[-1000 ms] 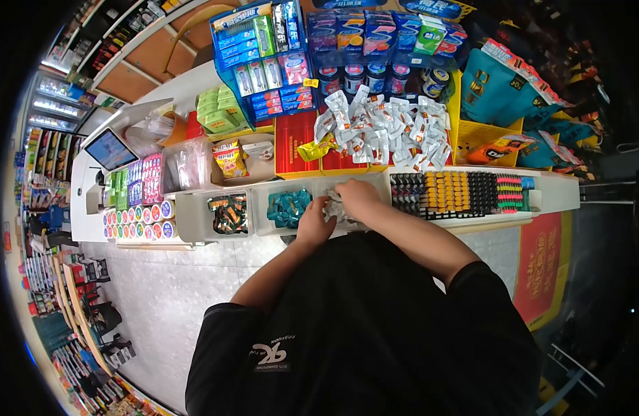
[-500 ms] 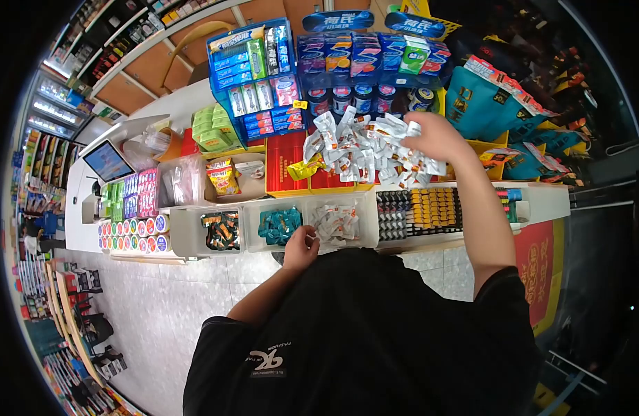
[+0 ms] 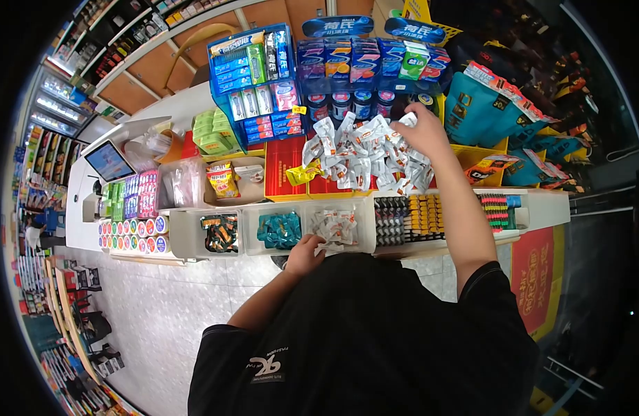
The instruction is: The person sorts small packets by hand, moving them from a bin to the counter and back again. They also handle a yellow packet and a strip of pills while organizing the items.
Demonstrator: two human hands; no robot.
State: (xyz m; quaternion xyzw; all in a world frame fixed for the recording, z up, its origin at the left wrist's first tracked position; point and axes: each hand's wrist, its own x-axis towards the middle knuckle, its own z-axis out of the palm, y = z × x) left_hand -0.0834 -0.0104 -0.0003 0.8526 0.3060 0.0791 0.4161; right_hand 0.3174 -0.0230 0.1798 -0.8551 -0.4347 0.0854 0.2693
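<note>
A heap of small white snack packets (image 3: pixel 364 149) lies on a red and yellow box top (image 3: pixel 282 159). My right hand (image 3: pixel 420 133) is at the heap's right side, its fingers closed on a white packet (image 3: pixel 407 120). At the front edge of a clear bin (image 3: pixel 366 225) my left hand (image 3: pixel 306 255) has its fingers curled; what they hold, if anything, is hidden. More white packets (image 3: pixel 335 226) fill that bin. Just left of it, teal packets (image 3: pixel 279 229) fill another bin. A yellow packet (image 3: pixel 303 173) lies at the heap's left edge.
Behind the heap stand a blue gum rack (image 3: pixel 253 83) and round gum tubs (image 3: pixel 340 105). Large teal bags (image 3: pixel 482 107) are at the right. Along the counter front are black-and-orange packets (image 3: pixel 220 232), rows of small yellow items (image 3: pixel 425 216) and round tubs (image 3: pixel 133 236). A screen (image 3: pixel 109 163) stands left.
My right hand has shifted slightly left and away from me over the heap, still with a white packet. My left hand has moved slightly right and nearer me along the bin's front edge.
</note>
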